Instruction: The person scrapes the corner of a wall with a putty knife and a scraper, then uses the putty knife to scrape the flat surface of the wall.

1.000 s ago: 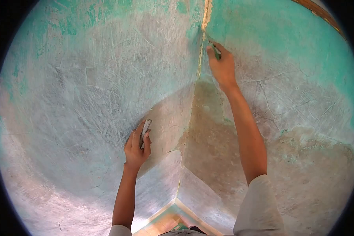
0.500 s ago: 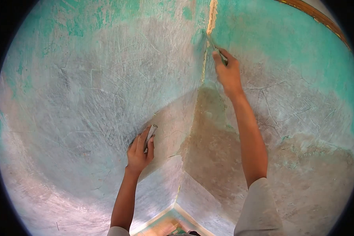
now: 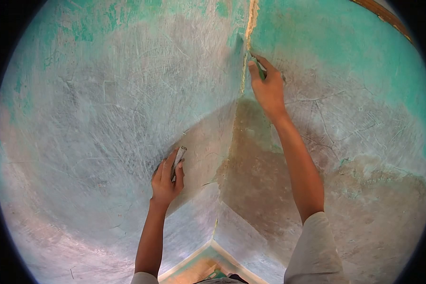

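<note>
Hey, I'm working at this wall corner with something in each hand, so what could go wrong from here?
The green tool in your right hand could slip off the yellowish strip and gouge the surface beside it.
The right-hand wall is already cracked, so knocks might loosen more.
Your left hand could drop the greyish piece.

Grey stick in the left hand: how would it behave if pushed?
Grey stick looks straight, so probably stiff. It's slimmer than the left hand, so likely light. Can't tell if it'd roll; the hand hides much of it.
</note>
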`<state>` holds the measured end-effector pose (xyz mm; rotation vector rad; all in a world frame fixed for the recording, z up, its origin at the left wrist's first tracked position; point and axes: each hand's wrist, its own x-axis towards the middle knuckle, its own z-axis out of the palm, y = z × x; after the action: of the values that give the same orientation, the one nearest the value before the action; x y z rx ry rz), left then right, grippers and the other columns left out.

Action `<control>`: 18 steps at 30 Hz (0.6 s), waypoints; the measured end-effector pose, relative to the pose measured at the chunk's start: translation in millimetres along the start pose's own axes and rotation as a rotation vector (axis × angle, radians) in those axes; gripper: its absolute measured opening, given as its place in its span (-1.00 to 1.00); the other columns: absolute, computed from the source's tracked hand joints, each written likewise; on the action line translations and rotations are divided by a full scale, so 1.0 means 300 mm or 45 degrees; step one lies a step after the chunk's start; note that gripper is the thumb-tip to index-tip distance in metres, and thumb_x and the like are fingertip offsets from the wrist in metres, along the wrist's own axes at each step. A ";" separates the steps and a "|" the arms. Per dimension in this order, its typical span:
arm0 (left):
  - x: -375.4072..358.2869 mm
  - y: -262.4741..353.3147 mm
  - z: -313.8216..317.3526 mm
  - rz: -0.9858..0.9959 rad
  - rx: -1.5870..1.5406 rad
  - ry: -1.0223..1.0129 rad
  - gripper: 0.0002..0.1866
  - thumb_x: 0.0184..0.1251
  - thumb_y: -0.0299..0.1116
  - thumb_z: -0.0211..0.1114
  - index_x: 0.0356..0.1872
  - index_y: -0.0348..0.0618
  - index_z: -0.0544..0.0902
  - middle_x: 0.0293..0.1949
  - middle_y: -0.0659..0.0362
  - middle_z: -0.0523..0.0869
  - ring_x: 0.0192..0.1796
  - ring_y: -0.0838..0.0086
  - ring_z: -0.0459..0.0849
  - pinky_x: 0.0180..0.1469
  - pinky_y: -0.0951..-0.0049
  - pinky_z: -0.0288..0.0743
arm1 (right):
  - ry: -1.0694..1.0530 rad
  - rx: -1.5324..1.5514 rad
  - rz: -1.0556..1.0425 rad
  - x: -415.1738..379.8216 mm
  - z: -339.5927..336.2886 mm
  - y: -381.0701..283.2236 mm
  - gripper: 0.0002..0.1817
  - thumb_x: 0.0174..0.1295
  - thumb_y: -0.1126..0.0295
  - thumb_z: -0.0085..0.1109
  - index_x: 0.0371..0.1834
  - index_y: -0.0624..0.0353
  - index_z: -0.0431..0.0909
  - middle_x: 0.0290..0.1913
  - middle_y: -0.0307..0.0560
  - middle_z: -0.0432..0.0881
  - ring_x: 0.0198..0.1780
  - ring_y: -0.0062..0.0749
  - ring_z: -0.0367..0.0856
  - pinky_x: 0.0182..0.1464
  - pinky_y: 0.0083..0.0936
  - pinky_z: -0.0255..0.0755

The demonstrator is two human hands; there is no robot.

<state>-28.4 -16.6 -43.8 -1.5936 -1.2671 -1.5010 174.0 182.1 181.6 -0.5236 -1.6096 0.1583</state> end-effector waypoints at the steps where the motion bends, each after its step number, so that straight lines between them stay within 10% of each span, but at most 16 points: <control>1: 0.001 -0.001 0.000 0.010 0.014 -0.010 -0.62 0.45 -0.58 0.33 0.25 -0.39 0.62 -0.11 -0.05 0.80 -0.34 0.34 0.78 -0.32 0.39 0.68 | 0.042 -0.012 -0.060 0.010 0.007 0.008 -0.55 0.45 0.16 0.22 0.30 0.16 0.67 -0.33 0.13 0.75 -0.28 -0.25 0.73 -0.08 -0.30 0.55; 4: -0.002 0.002 0.000 0.004 0.043 -0.026 -0.62 0.45 -0.59 0.32 0.25 -0.39 0.62 -0.11 -0.06 0.80 -0.32 0.32 0.79 -0.31 0.37 0.68 | -0.178 0.176 0.262 0.033 -0.053 -0.029 -0.55 0.45 0.16 0.23 0.29 0.17 0.67 -0.33 0.12 0.75 -0.31 -0.27 0.70 -0.09 -0.29 0.54; 10: -0.004 -0.005 0.003 0.010 0.009 -0.007 -0.63 0.44 -0.59 0.32 0.24 -0.40 0.62 -0.05 -0.08 0.81 -0.29 0.25 0.80 -0.28 0.37 0.70 | -0.011 -0.021 0.053 -0.006 -0.019 -0.027 -0.51 0.45 0.15 0.23 0.28 0.26 0.66 -0.31 0.15 0.75 -0.30 -0.27 0.69 -0.07 -0.30 0.55; 13: -0.009 -0.011 0.005 0.006 0.032 -0.026 -0.63 0.44 -0.58 0.32 0.24 -0.40 0.61 -0.02 -0.07 0.82 -0.28 0.24 0.80 -0.27 0.37 0.71 | -0.117 0.130 0.139 0.028 -0.021 -0.006 -0.46 0.51 0.10 0.22 0.37 0.29 0.60 -0.35 -0.15 0.62 -0.37 -0.52 0.44 -0.22 -0.42 0.41; 18: -0.008 -0.011 0.003 0.006 0.048 -0.018 -0.63 0.44 -0.59 0.32 0.23 -0.42 0.62 0.00 -0.08 0.81 -0.28 0.25 0.80 -0.27 0.37 0.71 | -0.015 -0.033 0.027 -0.024 0.023 0.034 -0.51 0.46 0.15 0.20 0.28 0.28 0.64 -0.15 0.29 0.78 -0.08 -0.02 0.79 0.07 -0.23 0.57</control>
<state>-30.8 -15.1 -46.9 -1.5849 -1.2911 -1.4573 169.8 189.5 170.0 -0.5608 -1.6201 0.1569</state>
